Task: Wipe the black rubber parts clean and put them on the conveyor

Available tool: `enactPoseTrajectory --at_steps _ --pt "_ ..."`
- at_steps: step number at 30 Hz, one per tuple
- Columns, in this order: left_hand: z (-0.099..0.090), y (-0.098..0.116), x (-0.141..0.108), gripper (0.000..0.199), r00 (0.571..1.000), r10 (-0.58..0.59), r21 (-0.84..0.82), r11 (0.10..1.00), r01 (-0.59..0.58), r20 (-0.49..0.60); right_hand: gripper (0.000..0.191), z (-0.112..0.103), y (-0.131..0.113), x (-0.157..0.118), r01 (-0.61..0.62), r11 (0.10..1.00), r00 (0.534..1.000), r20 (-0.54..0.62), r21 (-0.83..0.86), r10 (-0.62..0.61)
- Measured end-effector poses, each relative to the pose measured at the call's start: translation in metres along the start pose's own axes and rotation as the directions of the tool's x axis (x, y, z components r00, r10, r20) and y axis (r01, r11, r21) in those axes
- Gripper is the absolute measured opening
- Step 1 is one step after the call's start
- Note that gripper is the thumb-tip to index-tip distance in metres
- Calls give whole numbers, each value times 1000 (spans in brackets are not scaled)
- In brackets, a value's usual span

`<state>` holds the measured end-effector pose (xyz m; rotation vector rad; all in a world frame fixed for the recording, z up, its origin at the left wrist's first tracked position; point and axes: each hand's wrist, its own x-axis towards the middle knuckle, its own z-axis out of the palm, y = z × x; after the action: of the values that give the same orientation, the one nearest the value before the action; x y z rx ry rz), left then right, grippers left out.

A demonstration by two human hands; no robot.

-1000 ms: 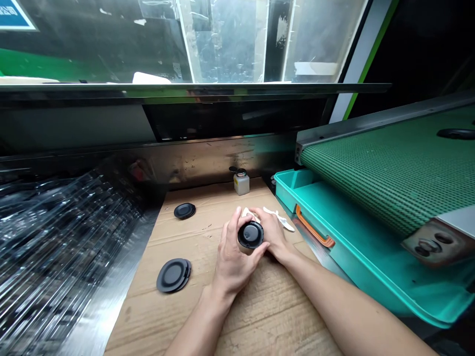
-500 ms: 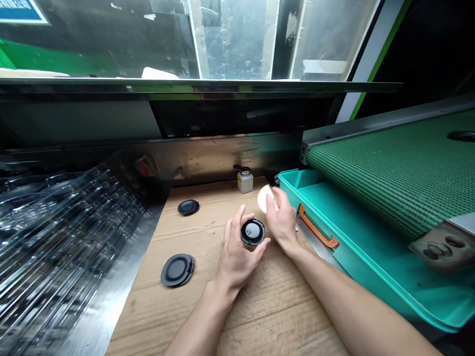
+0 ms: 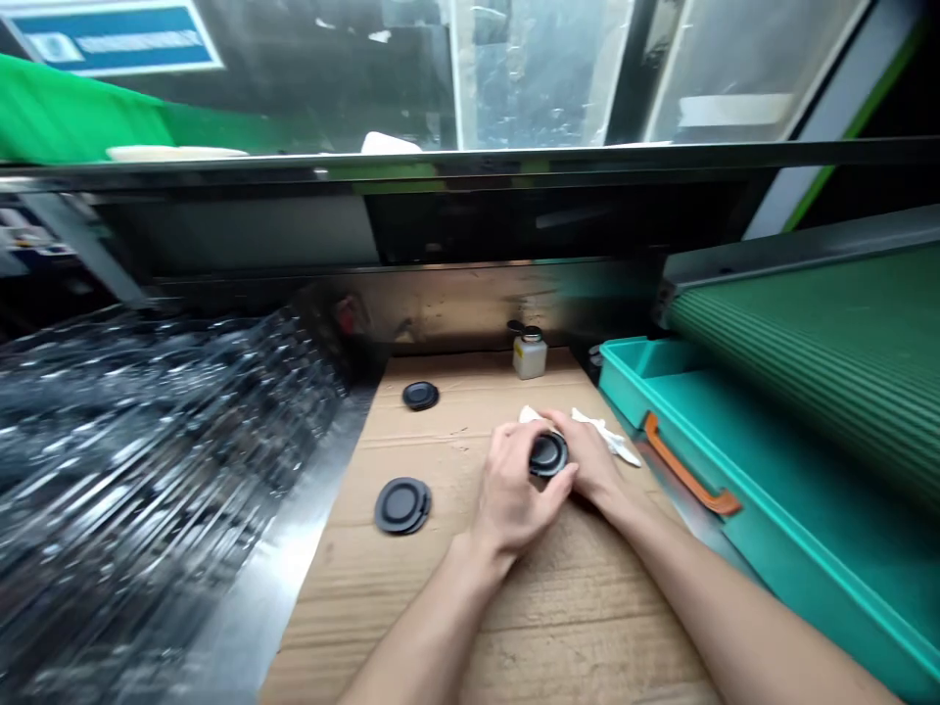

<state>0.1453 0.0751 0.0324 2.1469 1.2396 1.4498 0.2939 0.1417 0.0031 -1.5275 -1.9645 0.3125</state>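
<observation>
My left hand [image 3: 516, 490] is closed around the edge of a small black round cap [image 3: 549, 454] with a raised rim and dark grey centre. Against the cap's far right side is my right hand [image 3: 586, 456], its fingertips partly hidden behind the cap and my left hand. A bit of a white pad [image 3: 530, 415] shows by those fingertips. White crumpled cloth [image 3: 611, 438] lies just right of my right hand. On the cardboard to the left are a stack of larger black discs [image 3: 402, 505] and a smaller stack of black discs [image 3: 421, 396].
A small bottle [image 3: 530, 354] with its lid flipped up stands at the back of the cardboard [image 3: 441, 607]. Clear plastic trays [image 3: 147, 470] are piled at left. On the right, a teal bin [image 3: 789, 548] with an orange handle sits below a green conveyor belt [image 3: 822, 323].
My right hand has brought the white pad in to the cap. The cap's pale centre now looks dark grey. White cloth has come into sight, and the whole view has swung left.
</observation>
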Motion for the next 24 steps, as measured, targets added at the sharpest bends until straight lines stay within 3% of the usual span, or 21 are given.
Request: enactPoseTrajectory --at_steps 2,4,6,11,16,19,21,24 --pt "-4 -3 -1 24 983 -131 89 989 120 129 38 0 1 2 0 1000 998 57 -5 0" --pt "-6 -7 -4 30 924 -309 226 939 259 224 40 2 2 3 -8 999 999 36 -44 9" --pt "-6 -10 -7 36 884 -402 350 885 307 241 42 5 4 4 -4 997 1000 13 -79 5" --pt "-11 -4 -8 42 866 -436 446 844 298 245 41 8 9 3 0 996 1000 15 -86 1" --pt "-26 4 -5 68 793 -410 391 889 238 450 39 8 8 4 -15 995 1000 18 -96 17" --pt "-27 6 -4 53 756 -416 420 884 205 506 39 8 8 3 -18 995 1000 14 -95 19" --pt "-27 7 -3 45 772 -387 415 893 175 505 39 8 8 3 -16 996 1000 15 -91 18" --pt "-42 12 4 49 836 -286 350 929 122 468 39 9 9 3 -16 996 1000 19 -90 17"
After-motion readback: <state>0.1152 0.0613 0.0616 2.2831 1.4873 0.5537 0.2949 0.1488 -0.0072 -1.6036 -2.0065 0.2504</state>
